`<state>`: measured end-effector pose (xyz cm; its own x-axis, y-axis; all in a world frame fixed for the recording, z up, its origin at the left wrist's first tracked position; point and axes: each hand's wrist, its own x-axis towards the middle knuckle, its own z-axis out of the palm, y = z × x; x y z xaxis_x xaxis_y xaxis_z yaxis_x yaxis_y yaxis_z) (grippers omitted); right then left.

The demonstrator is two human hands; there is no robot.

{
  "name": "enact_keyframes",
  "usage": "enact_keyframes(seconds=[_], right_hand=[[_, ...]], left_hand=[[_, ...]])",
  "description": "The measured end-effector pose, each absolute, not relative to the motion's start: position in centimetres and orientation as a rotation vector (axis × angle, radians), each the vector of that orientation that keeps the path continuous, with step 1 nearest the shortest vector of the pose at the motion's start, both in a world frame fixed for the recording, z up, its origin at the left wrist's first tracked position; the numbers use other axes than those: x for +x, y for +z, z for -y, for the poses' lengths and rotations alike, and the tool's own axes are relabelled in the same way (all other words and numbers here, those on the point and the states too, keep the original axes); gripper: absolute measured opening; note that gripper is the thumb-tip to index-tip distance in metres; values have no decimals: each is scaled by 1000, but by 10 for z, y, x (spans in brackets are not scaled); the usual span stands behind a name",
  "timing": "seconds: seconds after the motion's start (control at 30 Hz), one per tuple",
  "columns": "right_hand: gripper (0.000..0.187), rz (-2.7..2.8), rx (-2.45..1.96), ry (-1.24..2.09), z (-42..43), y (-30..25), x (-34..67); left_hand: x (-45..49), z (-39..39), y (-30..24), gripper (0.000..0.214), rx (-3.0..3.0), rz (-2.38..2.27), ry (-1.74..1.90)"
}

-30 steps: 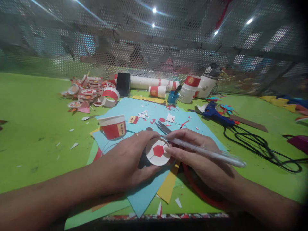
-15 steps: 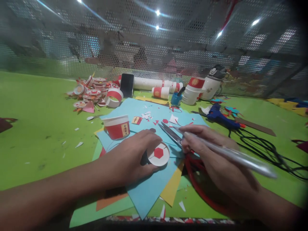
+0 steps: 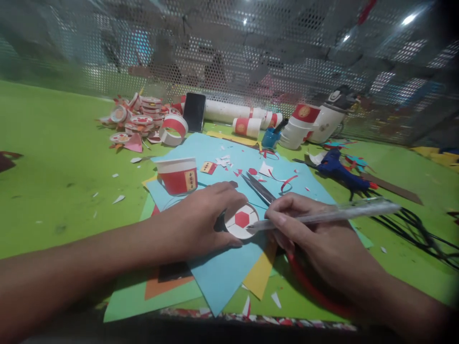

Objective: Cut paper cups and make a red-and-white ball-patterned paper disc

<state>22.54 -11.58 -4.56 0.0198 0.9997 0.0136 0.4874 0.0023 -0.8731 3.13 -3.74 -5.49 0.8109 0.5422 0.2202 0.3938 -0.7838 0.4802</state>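
My left hand (image 3: 201, 222) wraps a small paper cup lying on its side, its white round bottom (image 3: 242, 221) with a red hexagon facing me. My right hand (image 3: 315, 234) pinches a clear pen (image 3: 333, 214), and the pen's tip touches the right edge of that round bottom. Both hands rest on blue paper sheets (image 3: 222, 272) stacked over yellow, orange and green ones. Scissors (image 3: 260, 188) lie just behind the cup, blades pointing away.
An upside-down red-and-white cup (image 3: 178, 175) stands on the blue paper. Behind are a pile of decorated discs (image 3: 138, 122), a phone (image 3: 194, 112), stacked cups (image 3: 296, 126), a white bottle (image 3: 328, 119). A blue glue gun (image 3: 337, 169) and black cable (image 3: 418, 224) lie right. A mesh wall (image 3: 229, 52) closes off the back.
My right hand moved away to the right with the pen, then came back left; the pen tip now touches the cup's bottom again. The left hand kept its hold.
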Motion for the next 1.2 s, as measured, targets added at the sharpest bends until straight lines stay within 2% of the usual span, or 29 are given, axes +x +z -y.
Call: enact_keyframes(seconds=[0.37, 1.2], right_hand=[[16, 1616, -1630, 859, 118, -40, 220], [16, 1632, -1635, 878, 118, -39, 222]], left_hand=[[31, 32, -55, 46, 2577, -709, 452], [30, 30, -56, 46, 2577, -638, 463]])
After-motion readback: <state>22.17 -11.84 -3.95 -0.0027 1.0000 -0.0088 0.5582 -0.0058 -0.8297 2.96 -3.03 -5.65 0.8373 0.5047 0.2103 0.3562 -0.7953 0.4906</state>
